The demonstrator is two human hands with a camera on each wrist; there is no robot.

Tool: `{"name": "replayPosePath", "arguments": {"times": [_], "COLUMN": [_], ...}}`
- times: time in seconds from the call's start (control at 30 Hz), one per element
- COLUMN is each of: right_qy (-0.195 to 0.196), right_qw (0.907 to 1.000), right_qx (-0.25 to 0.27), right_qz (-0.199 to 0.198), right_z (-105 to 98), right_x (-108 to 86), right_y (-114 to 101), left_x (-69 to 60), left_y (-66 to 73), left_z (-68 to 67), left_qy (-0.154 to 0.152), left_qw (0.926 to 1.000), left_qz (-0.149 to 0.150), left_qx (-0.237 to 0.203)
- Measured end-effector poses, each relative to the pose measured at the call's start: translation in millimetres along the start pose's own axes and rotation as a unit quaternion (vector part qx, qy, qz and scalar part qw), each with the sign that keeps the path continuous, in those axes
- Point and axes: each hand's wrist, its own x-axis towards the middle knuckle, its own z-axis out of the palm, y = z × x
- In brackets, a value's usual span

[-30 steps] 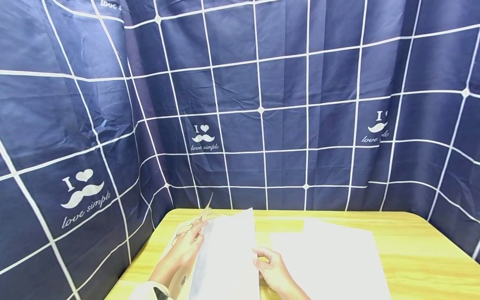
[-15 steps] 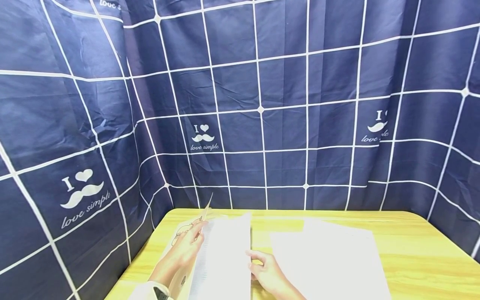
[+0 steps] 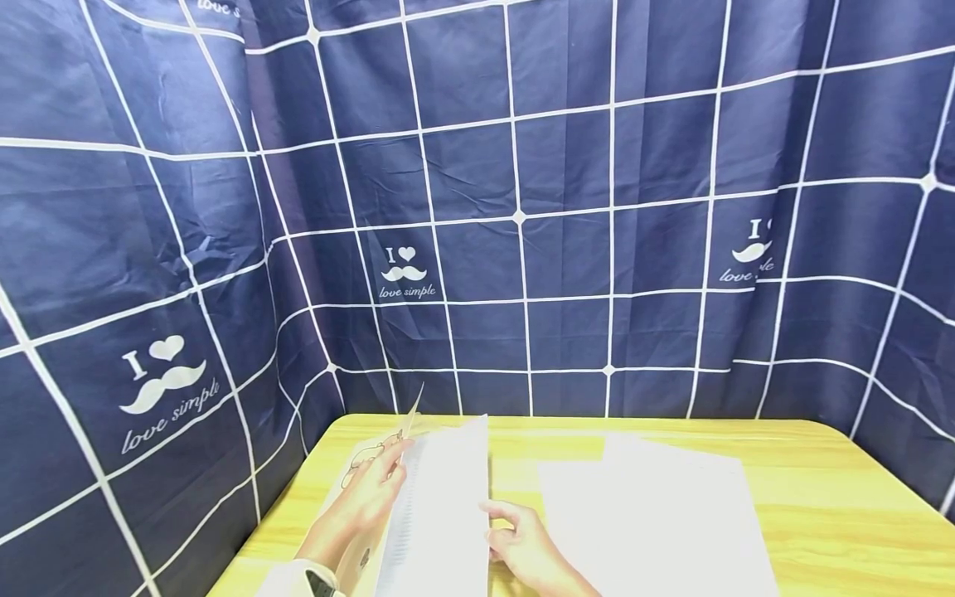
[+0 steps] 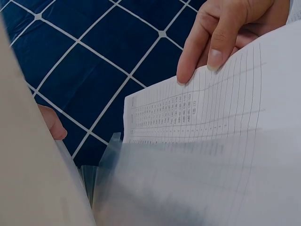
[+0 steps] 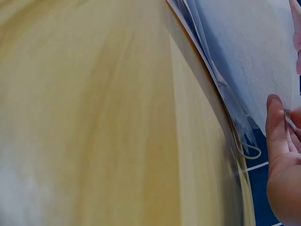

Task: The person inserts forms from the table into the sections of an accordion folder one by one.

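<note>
Sheet raised over the table, left of centre, its right edge nipped between my right hand's thumb and fingers.
I take it by the margin, I'd say, to hold it up uncreased; nothing but paper separates thumb from fingers. Clear film crosses part of it — whether as a pocket I can't tell. My left hand lies by the standing cover, probably to hold it back, though whether those fingers grip I cannot tell. White papers lie on the table to the right, perhaps placed there to leave me room. From my head the paper glares nearly blank — my left wrist's view brings out ruled rows and figures, and only my right wrist's shows a pale loop.
</note>
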Motion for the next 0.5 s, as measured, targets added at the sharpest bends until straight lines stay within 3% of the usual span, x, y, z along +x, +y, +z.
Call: {"name": "replayPosePath", "arguments": {"times": [0.5], "right_qy": [-0.012], "right_qw": [0.9997], "right_qx": [-0.016], "right_qz": [0.015], "right_z": [14.3], "right_x": [5.8], "right_y": [-1.5], "left_x": [-0.8], "left_y": [1.2], "left_z": [-1.3], "left_qy": [0.005], "left_qw": [0.9999], "left_qz": [0.014], "left_qx": [0.007]}}
